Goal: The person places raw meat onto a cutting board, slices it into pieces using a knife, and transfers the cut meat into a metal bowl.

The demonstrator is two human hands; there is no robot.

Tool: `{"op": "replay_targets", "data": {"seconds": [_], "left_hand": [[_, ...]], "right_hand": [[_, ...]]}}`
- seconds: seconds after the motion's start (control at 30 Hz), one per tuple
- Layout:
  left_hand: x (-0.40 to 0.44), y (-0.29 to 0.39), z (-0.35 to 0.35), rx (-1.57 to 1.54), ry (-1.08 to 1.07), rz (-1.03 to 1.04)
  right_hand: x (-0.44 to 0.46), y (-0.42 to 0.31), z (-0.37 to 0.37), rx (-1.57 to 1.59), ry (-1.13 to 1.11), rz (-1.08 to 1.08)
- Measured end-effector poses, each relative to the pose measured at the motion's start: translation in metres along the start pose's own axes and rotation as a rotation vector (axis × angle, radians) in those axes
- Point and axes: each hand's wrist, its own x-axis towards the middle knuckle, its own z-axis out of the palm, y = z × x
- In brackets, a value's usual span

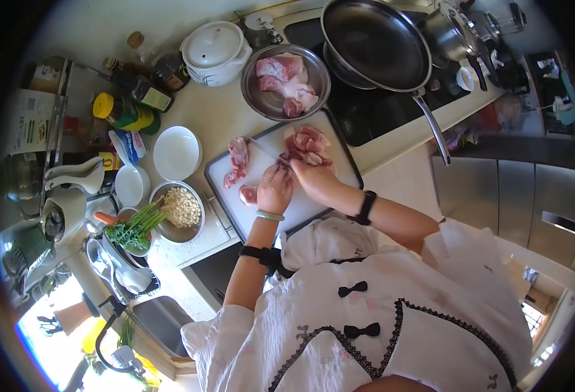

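Observation:
On a white cutting board (226, 171) with a dark rim, my two hands meet near the middle. My right hand (311, 180) is closed around the handle of a knife (266, 150), whose thin blade points up and left. My left hand (275, 189) has its fingers pinched together beside the knife handle; what they hold is hidden. Sliced raw meat (308, 146) is piled above my right hand. A strip of meat (237, 161) lies to the left, near the blade tip, and a small piece (248, 195) lies next to my left hand.
Behind the board sits a metal bowl (249, 100) of larger meat pieces. A pan (375, 42) stands on the stove at the right. Left are a white bowl (177, 153), a bowl of chopped pale pieces (181, 208), greens (132, 230), bottles and a lidded pot (215, 55).

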Motion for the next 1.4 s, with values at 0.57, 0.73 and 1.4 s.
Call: {"op": "replay_targets", "data": {"seconds": [0.57, 0.73, 1.4], "left_hand": [[0.004, -0.007, 0.011, 0.074, 0.037, 0.004], [0.005, -0.005, 0.007, 0.046, -0.008, -0.036], [-0.001, -0.009, 0.012, 0.020, 0.023, 0.038]], "right_hand": [[0.030, -0.014, -0.010, -0.017, -0.106, -0.009], [-0.020, -0.001, -0.013, -0.070, 0.015, -0.031], [-0.033, 0.011, 0.002, -0.110, -0.107, 0.047]]}}
